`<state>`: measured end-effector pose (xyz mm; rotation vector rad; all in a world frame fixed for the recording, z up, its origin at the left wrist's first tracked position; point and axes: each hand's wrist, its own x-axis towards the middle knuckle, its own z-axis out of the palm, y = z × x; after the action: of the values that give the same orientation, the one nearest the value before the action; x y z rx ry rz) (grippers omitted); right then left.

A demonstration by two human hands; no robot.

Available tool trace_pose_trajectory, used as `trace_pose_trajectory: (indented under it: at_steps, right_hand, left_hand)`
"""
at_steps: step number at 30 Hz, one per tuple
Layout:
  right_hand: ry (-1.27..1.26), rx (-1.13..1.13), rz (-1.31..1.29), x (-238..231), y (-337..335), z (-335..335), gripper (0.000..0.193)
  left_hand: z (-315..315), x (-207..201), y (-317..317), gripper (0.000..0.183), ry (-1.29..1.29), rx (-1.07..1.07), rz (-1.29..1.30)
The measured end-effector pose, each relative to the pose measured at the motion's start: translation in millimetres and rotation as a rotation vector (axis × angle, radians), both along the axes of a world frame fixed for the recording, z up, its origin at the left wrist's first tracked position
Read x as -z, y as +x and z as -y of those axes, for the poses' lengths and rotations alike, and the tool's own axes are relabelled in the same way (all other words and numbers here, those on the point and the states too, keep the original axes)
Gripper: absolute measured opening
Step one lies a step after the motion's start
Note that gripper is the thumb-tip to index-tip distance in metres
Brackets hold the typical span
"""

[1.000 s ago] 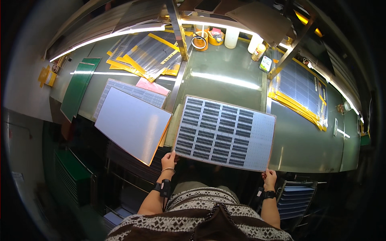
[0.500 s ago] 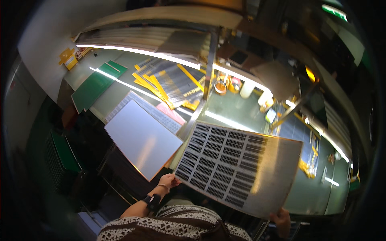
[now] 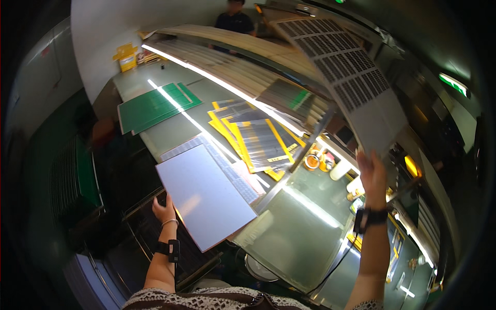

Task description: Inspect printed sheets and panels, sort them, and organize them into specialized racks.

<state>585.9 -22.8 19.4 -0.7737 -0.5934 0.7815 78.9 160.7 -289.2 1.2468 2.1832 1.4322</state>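
In the head-worn view, a worker's right hand [image 3: 373, 175] reaches up to the lower end of a dark-patterned panel [image 3: 343, 72] that slants high above the desk [image 3: 289, 248]. Handling so broad a sheet well probably calls for a grip on the bare margin, clear of the printed blocks, with the far end supported before any finger lets go. An even, unhurried push from the lower edge should keep it from twisting or scraping the metal post [image 3: 323, 121]; a second palm would likely steady it better than one.

The patterned panel lies directly beyond the right fingertips, up and away from the body, and well apart from the left hand [image 3: 164, 211]. Blur hides whether the right fingers pinch its edge or merely press against it, and what bears its upper end cannot be made out. The left hand, thumb and fingers spread, is at the left edge of a plain white panel [image 3: 206, 199]; whether it touches cannot be told. Yellow-edged sheets [image 3: 261, 142] and green boards [image 3: 155, 108] lie farther back.
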Motion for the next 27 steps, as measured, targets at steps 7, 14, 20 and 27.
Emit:
trace_pose_trajectory:
  at_steps: [7,14,20,27]
  right_hand:
    - [-0.139,-0.177,0.160,-16,10,-184,0.028]
    - [-0.382,-0.652,0.473,69,-75,-143,0.040]
    - [-0.716,-0.543,0.344,186,-108,-49,0.031]
    - [-0.858,-0.287,1.542,296,-116,30,0.039]
  left_hand:
    - [45,92,14,0.060,-0.680,0.629,0.513]
    - [56,-16,-6,0.024,-0.124,0.481,1.246]
    - [126,-75,-121,0.023,0.090,0.300,1.054]
    - [216,-117,-175,0.026,0.095,0.017,0.224]
